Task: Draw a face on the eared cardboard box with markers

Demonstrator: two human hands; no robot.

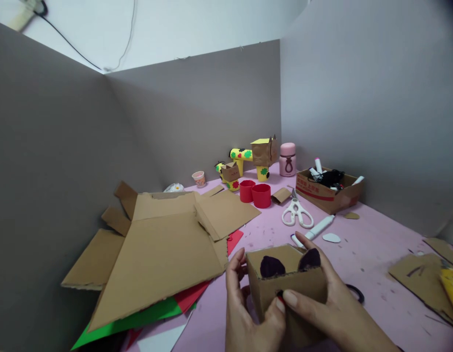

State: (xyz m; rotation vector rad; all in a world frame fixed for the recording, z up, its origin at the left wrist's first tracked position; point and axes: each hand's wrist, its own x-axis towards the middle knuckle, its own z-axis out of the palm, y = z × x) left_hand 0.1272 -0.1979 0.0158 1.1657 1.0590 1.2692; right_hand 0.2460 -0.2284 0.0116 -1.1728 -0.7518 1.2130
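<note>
Small brown cardboard box (303, 285) is held at lower centre-right of the frame, its top turned up. Its left side is cupped by the left hand (250, 322), fingers curled; its right side is braced by the right hand (336, 303), index finger stretched along the top edge. Both thumbs are brought together at the front face, where a small dark piece (279, 293) is pinned or pinched (which, cannot be told; a trace of red shows beside it).

Risks, as judged: the dark piece could be set crooked or slid if uneven force is given by the thumbs. The front panel could be dented, the walls being thin and probably hollow behind. The black rounded ear-shaped piece at the right (310, 260) could be bent, since the right index finger is held close behind it. White-handled scissors (297, 215) and a white marker (316, 230), right of centre, could be knocked if the box is swung forward.
</note>
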